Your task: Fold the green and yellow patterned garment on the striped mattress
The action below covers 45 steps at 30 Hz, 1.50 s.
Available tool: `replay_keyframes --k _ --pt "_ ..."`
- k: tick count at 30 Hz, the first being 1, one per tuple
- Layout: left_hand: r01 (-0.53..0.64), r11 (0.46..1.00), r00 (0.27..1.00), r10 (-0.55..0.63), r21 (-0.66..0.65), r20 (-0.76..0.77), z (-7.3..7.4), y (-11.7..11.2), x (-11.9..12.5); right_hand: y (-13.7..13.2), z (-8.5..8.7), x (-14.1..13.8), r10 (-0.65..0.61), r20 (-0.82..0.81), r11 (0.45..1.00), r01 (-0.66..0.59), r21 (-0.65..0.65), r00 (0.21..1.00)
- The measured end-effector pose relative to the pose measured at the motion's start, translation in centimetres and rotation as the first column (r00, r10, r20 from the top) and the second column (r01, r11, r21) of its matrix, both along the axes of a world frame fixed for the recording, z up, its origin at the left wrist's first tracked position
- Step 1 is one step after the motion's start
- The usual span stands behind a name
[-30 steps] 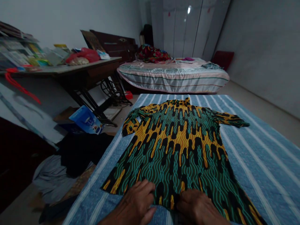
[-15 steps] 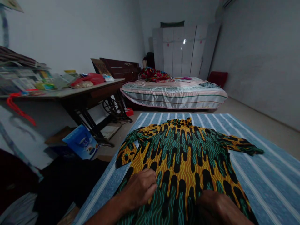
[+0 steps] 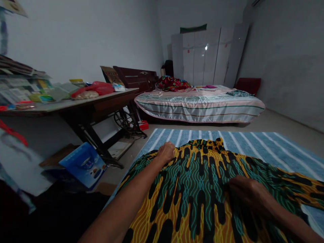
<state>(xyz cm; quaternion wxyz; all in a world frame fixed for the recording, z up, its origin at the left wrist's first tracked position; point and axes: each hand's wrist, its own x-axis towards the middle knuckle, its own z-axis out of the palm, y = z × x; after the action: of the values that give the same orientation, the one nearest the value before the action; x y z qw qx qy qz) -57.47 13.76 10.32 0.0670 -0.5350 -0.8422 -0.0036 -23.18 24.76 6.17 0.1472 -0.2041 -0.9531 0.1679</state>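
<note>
A patterned shirt in green, yellow and black lies spread flat on a blue striped sheet. My left hand is stretched far forward and rests on the shirt's left shoulder, its fingers curled onto the cloth. My right hand lies on the shirt's right side, fingers bent and pressed against the fabric. Whether either hand pinches the cloth or only presses on it does not show.
A dark table with papers and a red bag stands at the left, a blue box on the floor below it. Beyond the sheet are a bed and white wardrobes.
Both hands have slid from the shirt's hem up towards its shoulders, the left one furthest. The view has moved forward and lower over the shirt.
</note>
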Motion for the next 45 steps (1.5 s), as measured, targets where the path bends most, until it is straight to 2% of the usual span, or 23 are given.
replay_keyframes --k 4,10,17,22,25,30,34,38,42,45 --pt "-0.001 0.997 1.000 -0.002 -0.077 -0.030 -0.8 1.6 -0.7 2.9 -0.9 -0.8 -0.049 -0.090 0.999 0.050 0.009 0.995" --pt "-0.029 0.985 0.999 0.023 -0.168 -0.042 -0.5 2.4 -1.7 6.4 -2.4 -0.5 -0.176 -0.183 0.982 0.185 0.030 0.967" --pt "-0.087 0.982 0.996 0.082 -0.168 -0.036 -0.8 2.7 -3.7 7.2 -3.2 -0.7 -0.215 -0.176 0.969 0.232 0.080 0.961" --pt "-0.114 0.982 0.993 0.115 -0.153 -0.003 -1.6 2.7 -4.5 7.7 -3.5 -1.5 -0.196 -0.145 0.958 0.221 0.181 0.970" --pt "-0.120 0.985 0.992 0.125 -0.127 0.031 -1.6 2.6 -4.8 7.8 -3.5 -2.0 -0.209 -0.144 0.942 0.239 0.237 0.967" --pt "-0.136 0.978 0.980 0.156 -0.161 0.123 -0.4 1.1 -5.7 6.6 -2.6 -3.8 -0.155 -0.113 0.944 0.181 0.276 0.981" --pt "-0.123 0.952 0.963 0.183 -0.279 0.198 1.5 -1.3 -6.9 4.3 -1.3 -6.6 0.012 -0.073 0.973 0.005 0.230 0.997" --pt "-0.140 0.925 0.959 0.215 -0.353 0.183 3.0 -4.1 -7.7 1.8 0.0 -10.3 0.134 -0.005 0.967 -0.130 0.221 0.991" --pt "-0.182 0.908 0.961 0.246 -0.377 0.129 2.9 -6.2 -7.1 -0.4 1.0 -15.1 0.237 0.035 0.954 -0.240 0.180 0.971" --pt "-0.193 0.915 0.968 0.237 -0.355 0.083 2.4 -7.0 -6.1 -1.8 1.2 -19.0 0.270 0.029 0.954 -0.272 0.128 0.962"
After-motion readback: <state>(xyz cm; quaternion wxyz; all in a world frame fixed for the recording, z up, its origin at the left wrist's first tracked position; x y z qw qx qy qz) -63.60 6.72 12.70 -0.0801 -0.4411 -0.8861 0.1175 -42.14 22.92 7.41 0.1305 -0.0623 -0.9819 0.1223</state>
